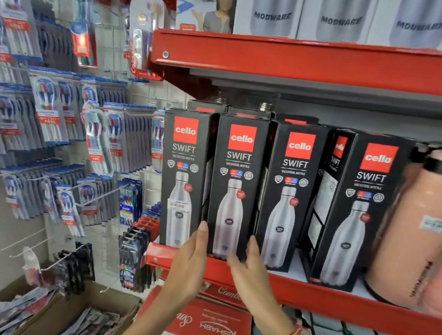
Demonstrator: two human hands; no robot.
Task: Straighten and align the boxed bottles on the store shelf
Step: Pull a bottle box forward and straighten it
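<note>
Several black Cello Swift bottle boxes stand in a row on the red shelf (310, 293). The second box from the left (236, 174) sits between my two hands. My left hand (190, 257) presses flat against its lower left side, and my right hand (249, 264) holds its lower right edge. The first box (183, 164) stands close on its left. The third box (291, 188) faces front. The fourth box (365, 205) is turned so that its side panel shows. More boxes stand behind the row.
A peach flask (416, 230) stands right of the boxes. Toothbrush packs (49, 117) hang on wire pegs at left. The upper red shelf (302, 60) carries white Modware boxes. Cardboard bins (52, 315) sit below left, red boxes (210, 325) under the shelf.
</note>
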